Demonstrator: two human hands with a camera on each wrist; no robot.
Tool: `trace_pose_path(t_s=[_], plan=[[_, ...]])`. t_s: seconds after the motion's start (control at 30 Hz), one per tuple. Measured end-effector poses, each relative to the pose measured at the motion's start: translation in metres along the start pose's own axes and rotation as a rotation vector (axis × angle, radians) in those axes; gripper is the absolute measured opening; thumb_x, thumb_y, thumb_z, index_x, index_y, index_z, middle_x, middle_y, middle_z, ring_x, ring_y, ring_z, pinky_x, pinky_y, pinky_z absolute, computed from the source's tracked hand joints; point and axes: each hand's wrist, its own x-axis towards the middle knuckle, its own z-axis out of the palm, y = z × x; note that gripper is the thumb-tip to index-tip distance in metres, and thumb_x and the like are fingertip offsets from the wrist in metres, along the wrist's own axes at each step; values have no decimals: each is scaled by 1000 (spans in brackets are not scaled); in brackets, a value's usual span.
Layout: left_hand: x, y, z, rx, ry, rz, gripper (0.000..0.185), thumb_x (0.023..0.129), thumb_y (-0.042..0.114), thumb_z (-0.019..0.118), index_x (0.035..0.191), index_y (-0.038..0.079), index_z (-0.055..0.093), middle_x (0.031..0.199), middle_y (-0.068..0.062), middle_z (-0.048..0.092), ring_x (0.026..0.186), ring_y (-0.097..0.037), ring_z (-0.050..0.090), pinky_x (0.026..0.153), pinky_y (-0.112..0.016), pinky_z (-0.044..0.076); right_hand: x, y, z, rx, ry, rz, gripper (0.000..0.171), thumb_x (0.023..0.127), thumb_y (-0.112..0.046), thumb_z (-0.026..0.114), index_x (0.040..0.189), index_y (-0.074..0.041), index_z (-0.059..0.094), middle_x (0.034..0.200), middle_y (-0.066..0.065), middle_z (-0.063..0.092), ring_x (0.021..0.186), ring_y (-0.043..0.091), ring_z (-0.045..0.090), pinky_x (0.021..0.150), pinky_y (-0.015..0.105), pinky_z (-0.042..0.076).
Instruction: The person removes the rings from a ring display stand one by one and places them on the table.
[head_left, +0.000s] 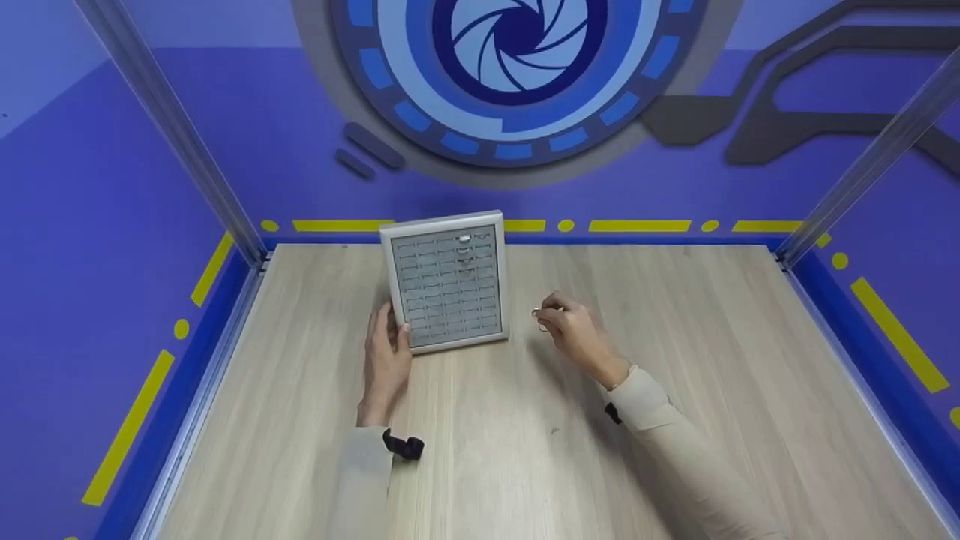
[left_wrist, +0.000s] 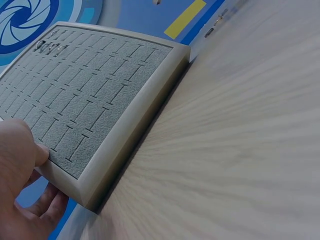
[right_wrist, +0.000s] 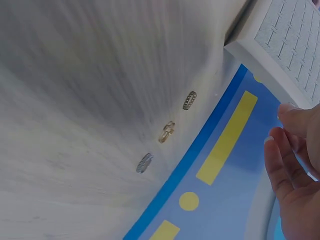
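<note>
A grey-lined ring tray (head_left: pixel 448 283) in a pale frame stands tilted at the middle back of the wooden table. My left hand (head_left: pixel 396 328) grips its near left corner. In the left wrist view the thumb (left_wrist: pixel 22 145) presses on the frame and the fingers curl under the tray (left_wrist: pixel 100 105). A few rings (left_wrist: pixel 49 48) sit in the tray's top slots. To the right of the tray, my right hand (head_left: pixel 546 315) pinches a small ring (head_left: pixel 538 316) just above the table. In the right wrist view the fingers (right_wrist: pixel 292 165) show, but the ring is hidden.
Three loose rings (right_wrist: pixel 167 131) lie in a row on the table near its blue edge, in the right wrist view. Metal posts (head_left: pixel 187 142) stand at the back corners. A blue wall with yellow marks rises behind the wooden tabletop (head_left: pixel 675 337).
</note>
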Motion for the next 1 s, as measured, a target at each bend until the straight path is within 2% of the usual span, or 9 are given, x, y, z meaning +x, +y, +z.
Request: trace_pose_path(t_s=[0.2,0.33,0.6,0.8,1.0], plan=[[0,0,-1,-12,-11,-7,57,112,8,53,165,2,33,154,-21,50,140,-35,56,117,-49,50,-9,2,4,6,-8,11,11,91,10,78,92,-1,80,96,12,70,83,25,74,70,31,65],[-1,-1,-1,-12,-11,-9,57,111,7,54,164,2,34,153,-21,50,140,-36,56,117,-50,50,-14,3,5,-5,-18,12,10,94,7,76,92,-1,80,96,11,69,83,23,73,68,31,64],[-1,-1,-2,-9,-14,-14,56,112,9,53,164,5,35,153,-18,51,140,-33,56,118,-47,50,-23,3,5,2,-122,82,10,98,4,74,95,-1,82,98,9,69,87,22,74,70,31,65],[0,-2,0,9,11,21,55,110,6,55,162,1,37,148,-21,52,132,-34,59,111,-49,55,-26,6,4,16,-181,149,14,101,2,70,95,-1,82,98,8,69,89,22,72,73,33,64],[0,-2,0,1,13,25,56,110,5,55,162,1,36,148,-21,52,132,-34,60,111,-48,55,-31,10,6,-25,-215,126,12,97,5,73,93,-1,83,96,10,70,88,25,74,75,33,66]])
